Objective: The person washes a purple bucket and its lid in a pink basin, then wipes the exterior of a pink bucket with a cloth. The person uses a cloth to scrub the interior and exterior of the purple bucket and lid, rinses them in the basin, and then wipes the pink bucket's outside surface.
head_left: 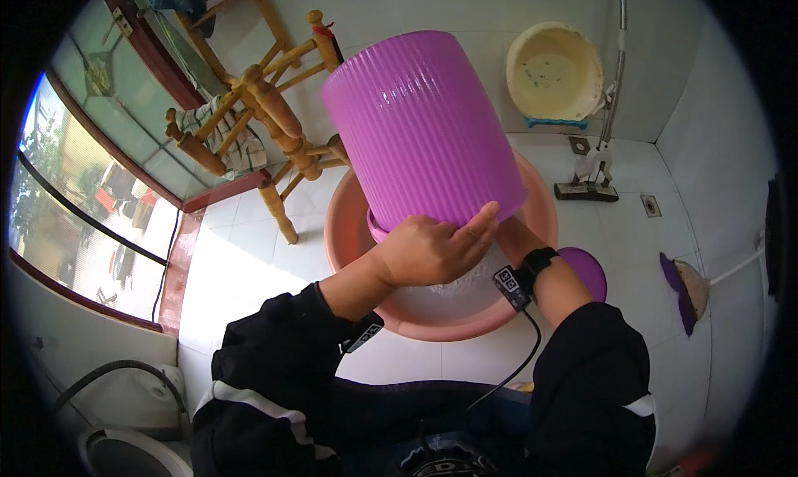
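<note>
At the left stands a glazed door [133, 103] with a dark red frame, and nearer, in the near left corner, a pale appliance [137, 402] with a dark hose [116, 367]. Right of these, on the far side, is a bamboo-like wooden frame [274, 115] with a striped cloth [241, 151] by it. In the middle, a peach-coloured basin [399, 323] sits on the tiled floor [224, 290], holding water [453, 298] with a broken, bubbly surface. The left hand [436, 251] is closed, its fingers curled at the near edge of a ribbed purple bucket [420, 128], thumb laid along the outside. The bucket is held tilted above the basin, leaning away toward the far left. The right hand is hidden by the bucket, so how open it is, or what it grips, I cannot tell; its wrist wears a black strap [540, 262]. Beside that forearm lies a purple round piece [585, 271], partly covered. Farther off, a cream basin [553, 71] leans against the far wall, with a long-handled floor brush [586, 192] just right of it. At the far right is a purple-edged, beige mop head [688, 290].
</note>
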### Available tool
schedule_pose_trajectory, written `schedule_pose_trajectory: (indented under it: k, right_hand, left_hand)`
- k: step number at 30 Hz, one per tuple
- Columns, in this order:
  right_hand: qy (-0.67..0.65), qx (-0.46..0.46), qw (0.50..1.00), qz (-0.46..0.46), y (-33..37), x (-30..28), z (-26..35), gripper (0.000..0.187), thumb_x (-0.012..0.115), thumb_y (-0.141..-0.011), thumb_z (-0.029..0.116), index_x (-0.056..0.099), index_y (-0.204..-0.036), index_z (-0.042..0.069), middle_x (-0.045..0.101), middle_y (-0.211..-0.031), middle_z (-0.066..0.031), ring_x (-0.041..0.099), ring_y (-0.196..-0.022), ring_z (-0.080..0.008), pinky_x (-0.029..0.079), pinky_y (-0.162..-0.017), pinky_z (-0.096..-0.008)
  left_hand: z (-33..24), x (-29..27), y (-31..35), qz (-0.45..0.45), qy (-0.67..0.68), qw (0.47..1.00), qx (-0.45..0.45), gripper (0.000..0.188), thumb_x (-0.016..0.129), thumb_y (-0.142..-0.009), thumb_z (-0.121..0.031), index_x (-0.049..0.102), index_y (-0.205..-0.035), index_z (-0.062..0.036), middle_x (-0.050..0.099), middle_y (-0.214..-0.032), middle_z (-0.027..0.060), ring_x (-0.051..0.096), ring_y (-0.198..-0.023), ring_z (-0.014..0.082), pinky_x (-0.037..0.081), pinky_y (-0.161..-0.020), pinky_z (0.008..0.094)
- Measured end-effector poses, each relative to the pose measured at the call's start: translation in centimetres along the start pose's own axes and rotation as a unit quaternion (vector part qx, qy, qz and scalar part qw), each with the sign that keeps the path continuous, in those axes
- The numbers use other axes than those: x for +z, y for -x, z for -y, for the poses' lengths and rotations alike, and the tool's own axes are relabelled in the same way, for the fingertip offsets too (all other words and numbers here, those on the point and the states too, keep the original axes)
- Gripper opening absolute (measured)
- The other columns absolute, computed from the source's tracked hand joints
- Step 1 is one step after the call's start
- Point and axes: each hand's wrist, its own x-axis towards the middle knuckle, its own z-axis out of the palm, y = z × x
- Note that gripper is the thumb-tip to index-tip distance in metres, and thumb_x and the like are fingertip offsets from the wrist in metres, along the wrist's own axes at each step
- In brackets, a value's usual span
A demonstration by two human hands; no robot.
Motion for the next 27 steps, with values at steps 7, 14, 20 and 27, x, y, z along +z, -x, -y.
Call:
schedule_pose_trajectory:
  k: [7,14,20,27]
  right_hand:
    - [0.003,-0.001,1.000,0.003,0.7,-0.2,0.8,0.022,0.058,-0.096,0.036,0.061,-0.115,0.026,0.069,-0.105,0.0072,0.064,-0.092,-0.0084,0.041,-0.077,-0.0271]
    - [0.006,-0.011,1.000,0.010,1.1,-0.1,1.8,0.021,0.058,-0.097,0.036,0.061,-0.115,0.026,0.069,-0.105,0.0068,0.064,-0.092,-0.0086,0.041,-0.077,-0.0269]
    - [0.012,-0.026,1.000,0.008,0.7,-0.5,3.2,0.021,0.057,-0.097,0.035,0.061,-0.115,0.026,0.069,-0.104,0.0065,0.064,-0.092,-0.0087,0.042,-0.076,-0.0267]
    - [-0.036,-0.047,0.996,-0.073,-1.0,-0.3,2.7,0.023,0.051,-0.102,0.026,0.060,-0.119,0.014,0.070,-0.105,-0.0004,0.066,-0.087,-0.0136,0.051,-0.068,-0.0253]
  left_hand:
    - [-0.1,0.2,-0.1,0.003,0.027,1.000,-0.006,0.027,0.062,-0.083,-0.012,0.069,-0.107,-0.0013,0.063,-0.128,0.0205,0.054,-0.046,0.0075,0.042,-0.037,0.0238]
    - [0.1,0.3,-0.2,0.004,0.017,1.000,-0.001,0.031,0.062,-0.083,-0.013,0.067,-0.112,-0.0021,0.063,-0.128,0.0200,0.055,-0.047,0.0083,0.043,-0.038,0.0242]
    - [1.3,0.2,-0.2,-0.019,-0.007,0.999,-0.047,0.033,0.063,-0.083,-0.014,0.067,-0.114,-0.0065,0.063,-0.130,0.0157,0.056,-0.051,0.0072,0.043,-0.040,0.0232]
    - [2.0,-0.6,-0.9,-0.018,-0.036,0.990,-0.138,0.037,0.065,-0.080,-0.006,0.069,-0.116,-0.0134,0.070,-0.123,0.0033,0.066,-0.061,0.0084,0.051,-0.049,0.0225]
